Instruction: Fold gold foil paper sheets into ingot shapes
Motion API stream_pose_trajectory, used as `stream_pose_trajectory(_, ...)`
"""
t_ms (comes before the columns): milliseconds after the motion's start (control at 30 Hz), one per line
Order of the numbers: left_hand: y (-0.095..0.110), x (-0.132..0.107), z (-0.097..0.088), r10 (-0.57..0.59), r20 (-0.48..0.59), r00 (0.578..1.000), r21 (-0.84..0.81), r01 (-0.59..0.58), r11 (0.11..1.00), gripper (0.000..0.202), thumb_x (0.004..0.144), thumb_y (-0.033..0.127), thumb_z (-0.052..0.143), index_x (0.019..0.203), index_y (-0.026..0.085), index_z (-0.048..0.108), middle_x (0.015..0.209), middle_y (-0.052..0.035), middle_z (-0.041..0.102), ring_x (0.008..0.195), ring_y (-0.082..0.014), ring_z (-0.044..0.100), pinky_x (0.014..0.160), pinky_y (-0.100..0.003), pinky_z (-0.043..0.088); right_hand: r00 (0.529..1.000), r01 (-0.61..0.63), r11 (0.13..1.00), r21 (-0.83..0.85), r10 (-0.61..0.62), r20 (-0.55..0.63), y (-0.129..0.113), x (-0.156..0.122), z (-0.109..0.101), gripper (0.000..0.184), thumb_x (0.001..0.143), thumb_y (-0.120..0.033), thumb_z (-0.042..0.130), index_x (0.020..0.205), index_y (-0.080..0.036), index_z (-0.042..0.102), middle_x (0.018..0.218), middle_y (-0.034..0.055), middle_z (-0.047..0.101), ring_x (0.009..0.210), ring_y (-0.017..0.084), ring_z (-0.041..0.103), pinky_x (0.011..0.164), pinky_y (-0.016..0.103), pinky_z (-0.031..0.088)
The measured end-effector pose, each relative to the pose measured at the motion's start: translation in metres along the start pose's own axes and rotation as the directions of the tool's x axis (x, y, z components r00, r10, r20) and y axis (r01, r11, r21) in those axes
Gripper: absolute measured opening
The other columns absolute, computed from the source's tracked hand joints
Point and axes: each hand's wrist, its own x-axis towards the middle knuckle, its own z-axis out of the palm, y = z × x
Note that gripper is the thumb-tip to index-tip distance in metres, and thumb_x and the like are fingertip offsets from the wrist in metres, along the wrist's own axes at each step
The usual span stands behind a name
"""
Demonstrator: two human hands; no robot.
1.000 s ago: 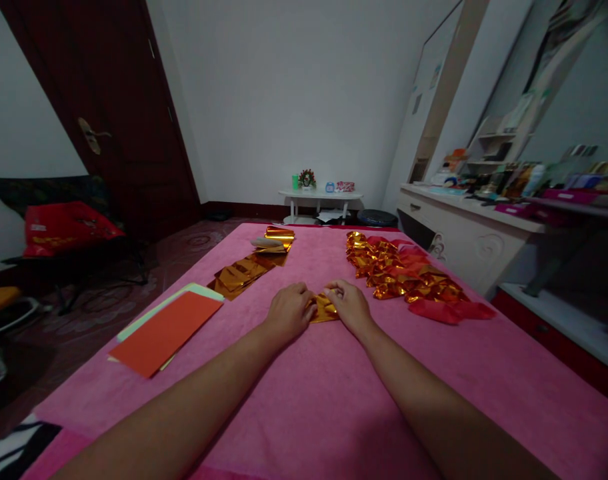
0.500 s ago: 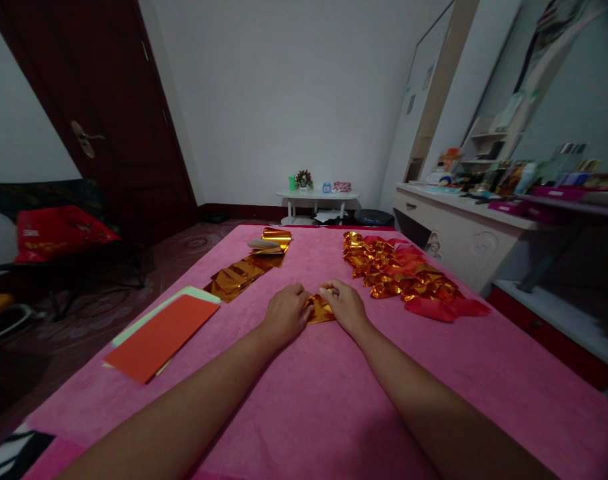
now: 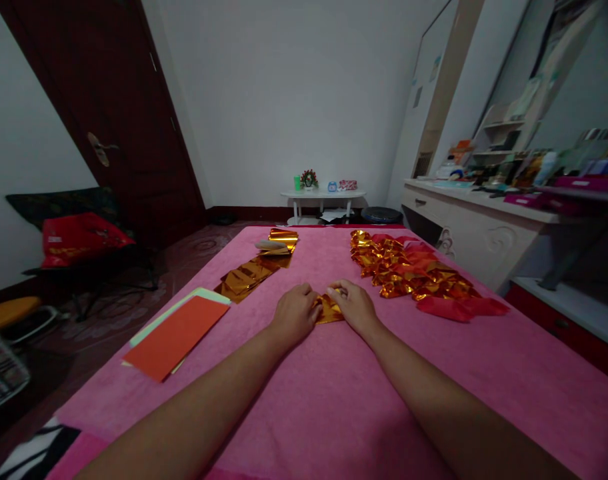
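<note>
Between my two hands, low on the pink cloth [image 3: 304, 393], lies a small piece of shiny gold foil [image 3: 330, 312]. My left hand [image 3: 297, 312] has its fingers closed on the foil's left side. On the right side, my right hand [image 3: 353, 307] pinches the same foil, thumb and fingertips near its upper edge. Parts of the foil are hidden under the fingers. Flat gold foil sheets [image 3: 251, 277] lie to the upper left, in front of a gold foil roll [image 3: 284, 235]. To the right is a pile of crumpled gold foil and red pieces [image 3: 409, 267].
Orange paper [image 3: 179, 337] lies over pale green sheets [image 3: 187, 293] on the left. A white side table [image 3: 324, 194] stands by the far wall. At right is a cluttered dresser [image 3: 474, 210]. A red bag [image 3: 84, 237] rests on a chair beside the door [image 3: 89, 100].
The whole view has shifted slightly, so things appear further right. My hands stay on the gold foil, with only slight finger movement.
</note>
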Motion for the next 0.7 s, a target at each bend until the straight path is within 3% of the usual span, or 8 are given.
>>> stream_pose_trajectory(333,0.0008,-0.0004,-0.0016,0.0,0.009,1.0,-0.017,0.0,1.0,0.022,0.087,0.032,0.045,0.091,0.019,0.063,0.092,-0.0068,0.058,0.088,-0.0189,0.054,0.073,-0.029,0.041,1.0,0.007,1.0,-0.002,-0.007,-0.008,-0.0025,-0.001,-0.001,0.018,0.08,-0.034,0.054,0.088,-0.023,0.066,0.076,0.0012,0.068,0.07,0.016,0.062,0.062,0.025,0.045)
stream_pose_trajectory(500,0.0022,-0.001,-0.0036,-0.024,0.016,1.0,-0.033,0.025,0.999,0.023,0.086,0.033,0.046,0.092,0.021,0.063,0.092,-0.0063,0.058,0.088,-0.0189,0.054,0.072,-0.029,0.041,1.0,-0.023,0.999,-0.029,0.022,-0.011,0.0019,0.0007,0.0015,0.021,0.074,-0.023,0.059,0.094,-0.023,0.065,0.077,0.0005,0.068,0.07,0.016,0.062,0.062,0.025,0.045)
stream_pose_trajectory(700,0.0038,-0.0029,-0.0074,-0.016,0.014,1.0,-0.066,0.017,0.998,0.032,0.079,0.049,0.055,0.091,0.02,0.064,0.089,-0.0058,0.058,0.085,-0.0198,0.054,0.07,-0.03,0.04,1.0,-0.023,1.0,-0.021,0.023,-0.014,0.0033,0.001,0.0017,0.023,0.071,-0.018,0.061,0.092,-0.024,0.066,0.078,0.0005,0.068,0.071,0.015,0.062,0.064,0.025,0.046)
